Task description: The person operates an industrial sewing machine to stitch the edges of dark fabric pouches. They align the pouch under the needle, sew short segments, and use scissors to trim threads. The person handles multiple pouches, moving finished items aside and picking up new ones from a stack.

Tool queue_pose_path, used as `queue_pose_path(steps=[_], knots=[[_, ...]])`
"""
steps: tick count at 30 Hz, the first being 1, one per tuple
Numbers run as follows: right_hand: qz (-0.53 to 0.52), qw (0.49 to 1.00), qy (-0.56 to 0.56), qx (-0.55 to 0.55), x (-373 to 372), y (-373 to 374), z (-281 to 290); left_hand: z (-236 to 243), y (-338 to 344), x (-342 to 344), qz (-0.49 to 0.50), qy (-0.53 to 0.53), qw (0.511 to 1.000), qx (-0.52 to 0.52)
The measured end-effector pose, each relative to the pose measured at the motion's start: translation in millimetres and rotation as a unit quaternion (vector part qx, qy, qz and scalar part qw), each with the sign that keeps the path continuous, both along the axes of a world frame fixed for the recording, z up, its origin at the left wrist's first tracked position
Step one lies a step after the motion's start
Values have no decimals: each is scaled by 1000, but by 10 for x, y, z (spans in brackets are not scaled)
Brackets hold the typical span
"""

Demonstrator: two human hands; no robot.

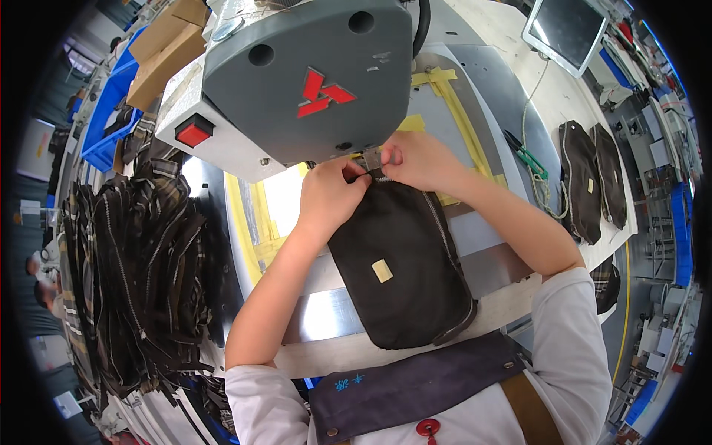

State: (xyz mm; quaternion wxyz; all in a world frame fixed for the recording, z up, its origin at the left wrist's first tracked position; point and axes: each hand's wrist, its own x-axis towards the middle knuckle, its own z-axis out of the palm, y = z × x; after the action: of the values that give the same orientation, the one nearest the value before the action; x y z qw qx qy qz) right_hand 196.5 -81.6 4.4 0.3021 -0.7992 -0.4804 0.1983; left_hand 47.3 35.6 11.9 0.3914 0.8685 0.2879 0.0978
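A dark brown fabric pouch lies in front of me, its upper end beneath the grey head of a sewing machine. A metal zip runs down its right side, and a small pale yellow patch sits on its face. My left hand pinches the upper left of the pouch's top end. Opposite it, my right hand grips a short greyish tab at that same end between thumb and fingers. Both hands are closed and nearly touch. The machine head partly hides the spot above the fingertips.
A heap of dark, zippered and plaid pouches hangs at the left. Two more pouches lie at the right, near green-handled snips. Yellow tape edges the work plate. A red switch, a screen and a cardboard box stand around.
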Motion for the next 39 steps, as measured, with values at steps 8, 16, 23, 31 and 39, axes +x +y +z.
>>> queue_pose_path(steps=[8,16,23,31,39], knots=[[-8,996,22,-81,85,203,237,-94,186,129,10,-26,999,-19],[99,980,-94,145,65,-28,0,-182,285,123,-25,-50,998,-26],[131,952,-174,215,7,-41,-121,-151,301,108,-39,-40,998,-15],[153,939,-235,198,-58,-29,-104,-176,322,97,-56,-91,994,17],[145,936,-238,214,-66,-87,-167,-262,222,79,-20,-107,990,93]])
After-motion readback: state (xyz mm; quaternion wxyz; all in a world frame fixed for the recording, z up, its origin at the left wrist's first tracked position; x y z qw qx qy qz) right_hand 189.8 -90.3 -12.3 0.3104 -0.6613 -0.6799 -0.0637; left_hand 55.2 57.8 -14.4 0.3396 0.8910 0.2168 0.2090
